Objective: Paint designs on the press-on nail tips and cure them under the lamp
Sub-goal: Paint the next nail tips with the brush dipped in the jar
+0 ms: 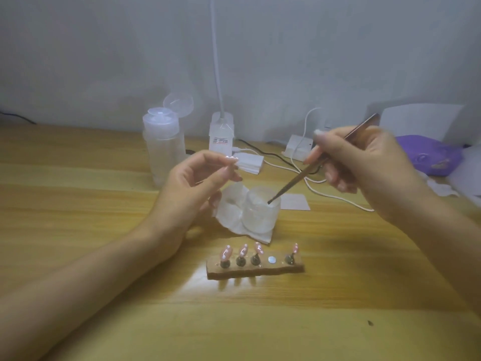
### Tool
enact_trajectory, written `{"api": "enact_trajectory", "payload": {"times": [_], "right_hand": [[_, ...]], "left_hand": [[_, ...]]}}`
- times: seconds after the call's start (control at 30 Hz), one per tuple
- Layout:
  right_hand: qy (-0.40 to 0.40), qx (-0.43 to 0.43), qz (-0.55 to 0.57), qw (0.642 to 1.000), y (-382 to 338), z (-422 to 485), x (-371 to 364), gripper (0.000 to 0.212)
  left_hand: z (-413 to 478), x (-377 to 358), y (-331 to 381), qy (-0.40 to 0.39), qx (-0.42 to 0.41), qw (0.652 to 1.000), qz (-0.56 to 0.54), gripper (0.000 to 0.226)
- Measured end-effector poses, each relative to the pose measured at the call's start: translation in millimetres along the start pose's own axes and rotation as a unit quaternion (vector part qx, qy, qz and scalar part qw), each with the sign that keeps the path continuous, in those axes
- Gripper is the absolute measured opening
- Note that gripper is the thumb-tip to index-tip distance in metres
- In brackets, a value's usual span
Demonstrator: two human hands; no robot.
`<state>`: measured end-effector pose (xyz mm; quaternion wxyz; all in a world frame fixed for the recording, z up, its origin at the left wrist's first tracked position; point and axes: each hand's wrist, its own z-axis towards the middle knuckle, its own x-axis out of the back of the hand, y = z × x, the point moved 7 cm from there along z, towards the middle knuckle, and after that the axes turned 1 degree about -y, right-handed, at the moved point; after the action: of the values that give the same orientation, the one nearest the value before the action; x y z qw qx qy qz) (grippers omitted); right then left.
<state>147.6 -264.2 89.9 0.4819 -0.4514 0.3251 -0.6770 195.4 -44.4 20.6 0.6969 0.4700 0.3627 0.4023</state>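
1. The right hand (364, 162) gripped a thin brush (299, 178) like a pen, its tip dipped in a clear jar (261, 212) at the middle of the table (78, 178)
2. The jar stood on a white tissue (229, 217)
3. The left hand (192, 186), raised just left of the jar, pinched a pink piece (229, 159) between thumb and forefinger; it was too blurred to name
4. A wooden holder (255, 270) lay nearer the front edge, carrying four pink nail tips (226, 252) upright on pegs, with a white disc (272, 259) between the third and fourth
5. A purple lamp (429, 157) sat by the far right edge, and a clear bottle (164, 147), lid flipped open, by the far edge
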Motion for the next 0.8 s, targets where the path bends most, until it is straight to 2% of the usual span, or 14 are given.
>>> {"api": "enact_trajectory", "payload": {"times": [0.13,0.3,0.6,0.8], "right_hand": [[-0.017,-0.016,0.001,1.0,11.3,-5.5,-16.0,0.032],[-0.013,-0.046,0.007,0.999,23.6,-9.7,-25.9,0.025],[-0.002,-0.066,0.065,0.996,32.7,-13.8,-35.0,0.025],[0.064,-0.084,0.117,0.988,47.5,-14.7,-21.1,0.03]], "left_hand": [[-2.2,-1.5,1.8,-0.011,-0.028,0.998,0.058,0.003],[-2.0,0.5,-0.9,-0.018,-0.028,0.997,0.064,0.003],[-3.4,-3.5,-1.1,-0.029,-0.052,0.987,0.149,0.01],[-5.8,-4.7,-1.8,-0.042,-0.055,0.982,0.176,0.008]]}}
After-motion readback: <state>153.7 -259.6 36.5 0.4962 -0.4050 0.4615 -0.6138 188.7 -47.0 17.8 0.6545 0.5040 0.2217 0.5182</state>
